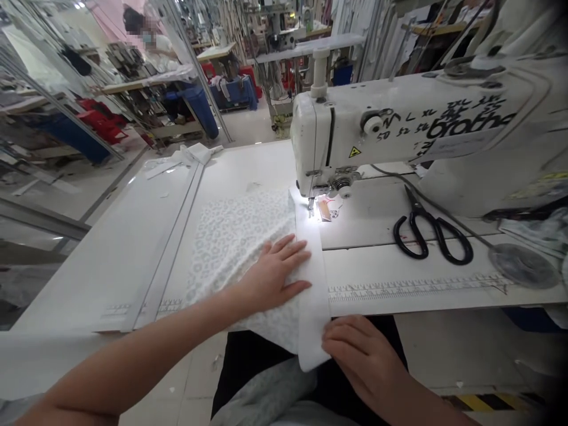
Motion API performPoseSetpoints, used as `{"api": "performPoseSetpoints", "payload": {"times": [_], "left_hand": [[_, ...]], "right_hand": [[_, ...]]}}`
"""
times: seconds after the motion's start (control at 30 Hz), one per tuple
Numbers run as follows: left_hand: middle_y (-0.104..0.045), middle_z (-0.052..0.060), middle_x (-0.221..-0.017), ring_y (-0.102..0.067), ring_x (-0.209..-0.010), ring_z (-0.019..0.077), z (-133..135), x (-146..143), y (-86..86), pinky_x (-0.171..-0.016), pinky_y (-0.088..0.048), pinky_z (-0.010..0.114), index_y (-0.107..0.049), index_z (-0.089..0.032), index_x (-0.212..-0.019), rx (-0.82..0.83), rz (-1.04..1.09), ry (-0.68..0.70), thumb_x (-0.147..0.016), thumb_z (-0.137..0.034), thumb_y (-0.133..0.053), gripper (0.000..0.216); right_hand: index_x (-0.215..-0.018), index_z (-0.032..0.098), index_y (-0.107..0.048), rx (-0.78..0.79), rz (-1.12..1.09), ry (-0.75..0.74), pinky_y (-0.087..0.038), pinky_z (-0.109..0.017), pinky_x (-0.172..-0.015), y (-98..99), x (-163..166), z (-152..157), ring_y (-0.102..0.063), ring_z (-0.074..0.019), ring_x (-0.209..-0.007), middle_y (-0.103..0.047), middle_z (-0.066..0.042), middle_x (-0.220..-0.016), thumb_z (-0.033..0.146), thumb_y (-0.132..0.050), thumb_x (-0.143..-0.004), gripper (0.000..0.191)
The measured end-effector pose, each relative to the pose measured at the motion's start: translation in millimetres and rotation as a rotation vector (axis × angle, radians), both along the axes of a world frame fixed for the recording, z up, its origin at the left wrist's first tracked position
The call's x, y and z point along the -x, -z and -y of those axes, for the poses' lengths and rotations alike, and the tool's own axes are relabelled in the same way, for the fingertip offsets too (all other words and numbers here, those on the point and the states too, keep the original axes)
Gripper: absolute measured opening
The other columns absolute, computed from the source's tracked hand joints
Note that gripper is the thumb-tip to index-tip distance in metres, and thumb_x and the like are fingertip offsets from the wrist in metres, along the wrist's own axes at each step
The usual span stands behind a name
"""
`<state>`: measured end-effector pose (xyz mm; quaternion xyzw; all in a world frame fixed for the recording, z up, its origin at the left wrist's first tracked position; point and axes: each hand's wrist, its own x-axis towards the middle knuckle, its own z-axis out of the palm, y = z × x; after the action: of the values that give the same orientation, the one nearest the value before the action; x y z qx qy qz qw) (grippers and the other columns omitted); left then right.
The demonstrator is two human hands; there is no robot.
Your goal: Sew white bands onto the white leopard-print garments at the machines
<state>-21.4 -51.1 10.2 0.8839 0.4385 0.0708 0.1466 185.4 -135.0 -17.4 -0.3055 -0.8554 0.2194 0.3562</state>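
Observation:
A white patterned fabric piece point(231, 236) lies on the sewing table point(248, 165), with a plain white band point(310, 248) along its right edge running up to the needle point(310, 204) of the white sewing machine point(399, 130). My left hand point(273, 272) lies flat on the fabric, fingers stretched toward the band. My right hand point(359, 349) is at the table's near edge, fingers curled on the band's lower end where it hangs off the table.
Black scissors point(428, 231) lie on the table right of the needle. A printed ruler strip point(417, 287) runs along the front edge. A round metal disc point(523, 263) sits at the right. Another person sits at a far workstation point(151, 44) among other machines.

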Motion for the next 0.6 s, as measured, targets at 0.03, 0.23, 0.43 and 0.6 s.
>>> {"api": "performPoseSetpoints", "payload": {"times": [0.03,0.23,0.43,0.6], "left_hand": [[-0.031,0.003,-0.137,-0.016,-0.129,0.0261,-5,0,0.0,-0.103,-0.02,0.049,-0.035,-0.025,-0.127,-0.012,-0.005,-0.004,-0.082,-0.048,-0.039,0.051],[-0.032,0.001,-0.137,-0.014,-0.13,0.0249,-40,2,1.1,-0.102,-0.022,0.046,-0.036,-0.024,-0.125,-0.084,-0.035,-0.007,-0.082,-0.049,-0.038,0.05],[-0.031,0.001,-0.137,-0.015,-0.129,0.0255,-74,4,4.0,-0.1,-0.024,0.045,-0.036,-0.023,-0.125,-0.135,-0.044,-0.015,-0.082,-0.049,-0.038,0.05],[-0.035,0.002,-0.133,-0.018,-0.128,0.0258,-102,8,5.0,-0.1,-0.025,0.043,-0.038,-0.024,-0.122,-0.158,-0.033,-0.028,-0.082,-0.049,-0.039,0.048]], "right_hand": [[-0.084,0.016,-0.058,0.007,0.014,-0.002,-0.045,-0.029,-0.072,-2.3,1,-6,-0.054,-0.0139,-0.08,-0.061,-0.004,-0.079,0.004,-0.042,-0.081,0.021],[-0.076,0.016,-0.058,0.011,0.071,0.024,-0.042,-0.03,-0.067,-11.0,6,-44,-0.051,-0.0149,-0.075,-0.059,-0.005,-0.076,0.007,-0.04,-0.082,0.021],[-0.073,0.014,-0.057,-0.024,0.135,0.033,-0.041,-0.03,-0.066,-14.3,8,-79,-0.05,-0.0161,-0.074,-0.057,-0.005,-0.073,0.004,-0.04,-0.08,0.02],[-0.071,0.014,-0.057,-0.073,0.219,0.071,-0.04,-0.03,-0.063,-15.9,12,-109,-0.05,-0.0165,-0.071,-0.056,-0.005,-0.07,0.005,-0.042,-0.079,0.019]]}}
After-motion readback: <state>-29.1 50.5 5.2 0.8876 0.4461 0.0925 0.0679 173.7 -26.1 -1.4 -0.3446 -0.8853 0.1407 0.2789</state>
